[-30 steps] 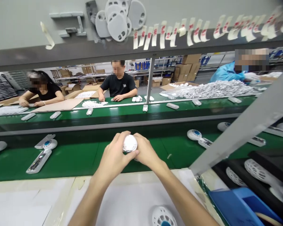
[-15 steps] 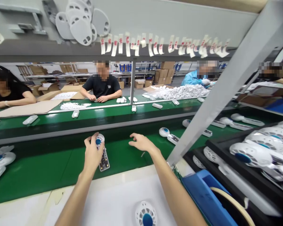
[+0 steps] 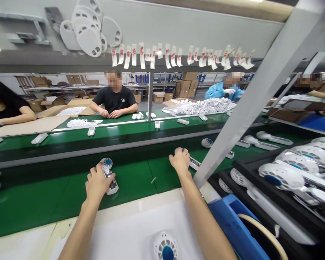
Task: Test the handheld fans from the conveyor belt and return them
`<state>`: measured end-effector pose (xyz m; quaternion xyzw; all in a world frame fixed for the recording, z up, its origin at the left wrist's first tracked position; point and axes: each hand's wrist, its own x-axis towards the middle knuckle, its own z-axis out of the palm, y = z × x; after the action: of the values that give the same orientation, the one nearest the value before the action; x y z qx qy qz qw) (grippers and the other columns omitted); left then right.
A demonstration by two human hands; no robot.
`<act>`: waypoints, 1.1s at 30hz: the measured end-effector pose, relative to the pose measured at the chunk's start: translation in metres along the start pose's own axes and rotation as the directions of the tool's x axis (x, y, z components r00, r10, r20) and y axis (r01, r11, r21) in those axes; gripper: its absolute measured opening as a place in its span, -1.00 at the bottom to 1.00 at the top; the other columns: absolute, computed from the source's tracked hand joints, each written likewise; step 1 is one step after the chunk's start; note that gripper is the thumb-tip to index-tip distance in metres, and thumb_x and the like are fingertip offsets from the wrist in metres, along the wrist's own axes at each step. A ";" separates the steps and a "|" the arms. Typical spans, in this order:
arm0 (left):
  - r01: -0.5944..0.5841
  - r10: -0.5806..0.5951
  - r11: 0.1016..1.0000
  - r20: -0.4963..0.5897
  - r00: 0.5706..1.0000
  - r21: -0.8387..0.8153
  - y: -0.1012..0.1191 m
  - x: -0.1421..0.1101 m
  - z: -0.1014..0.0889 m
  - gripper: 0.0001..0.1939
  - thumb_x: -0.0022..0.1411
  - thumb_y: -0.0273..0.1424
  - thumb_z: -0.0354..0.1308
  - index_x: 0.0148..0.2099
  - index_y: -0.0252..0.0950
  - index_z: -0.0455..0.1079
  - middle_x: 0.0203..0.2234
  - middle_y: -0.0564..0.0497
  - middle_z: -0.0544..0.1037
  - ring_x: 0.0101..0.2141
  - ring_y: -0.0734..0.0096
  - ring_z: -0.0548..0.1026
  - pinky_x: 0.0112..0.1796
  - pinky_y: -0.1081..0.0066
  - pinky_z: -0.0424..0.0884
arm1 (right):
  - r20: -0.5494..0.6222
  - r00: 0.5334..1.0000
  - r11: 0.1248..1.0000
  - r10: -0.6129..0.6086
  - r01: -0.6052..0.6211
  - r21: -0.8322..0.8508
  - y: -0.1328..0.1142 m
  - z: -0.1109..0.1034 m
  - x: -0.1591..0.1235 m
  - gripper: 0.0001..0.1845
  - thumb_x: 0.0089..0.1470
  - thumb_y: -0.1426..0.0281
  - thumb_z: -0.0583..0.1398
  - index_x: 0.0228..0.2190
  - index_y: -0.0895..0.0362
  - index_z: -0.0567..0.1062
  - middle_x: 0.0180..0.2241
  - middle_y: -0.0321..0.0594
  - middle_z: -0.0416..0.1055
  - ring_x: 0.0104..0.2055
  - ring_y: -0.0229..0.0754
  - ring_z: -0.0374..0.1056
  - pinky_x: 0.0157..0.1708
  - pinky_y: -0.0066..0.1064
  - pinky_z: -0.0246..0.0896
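Left of centre, a white device [image 3: 113, 187] is held between thumb and fingers by the left hand [image 3: 96, 181] over the green belt [image 3: 137, 180]. Right of centre, a second device [image 3: 194, 163] is reached by the right hand [image 3: 181, 161], its grip unclear. Handling of two devices seems in hand; steady support of linked parts is called for.

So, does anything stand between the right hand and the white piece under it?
Nothing visible: the right hand covers one end of the white piece. The slanted post merely hides part of the other end.
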<state>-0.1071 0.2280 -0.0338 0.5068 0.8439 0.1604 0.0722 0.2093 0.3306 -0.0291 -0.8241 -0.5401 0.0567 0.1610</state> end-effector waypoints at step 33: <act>-0.177 0.124 0.903 -0.155 0.980 -0.392 0.006 -0.002 -0.051 -0.52 0.23 -0.25 0.09 0.16 -0.31 0.40 0.12 -0.24 0.33 0.22 -0.08 0.30 0.27 0.03 0.18 | 0.497 0.679 0.199 -0.541 -0.470 0.860 -0.045 -0.093 -0.071 -0.65 -0.16 0.55 0.12 -0.23 0.12 0.40 -0.25 -0.23 0.49 -0.16 -0.06 0.55 -0.23 -0.22 0.53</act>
<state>-0.1156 0.2186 0.0163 0.5335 0.7537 0.3681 0.1092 0.1658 0.2633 0.0676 -0.4078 -0.4084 0.7043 0.4134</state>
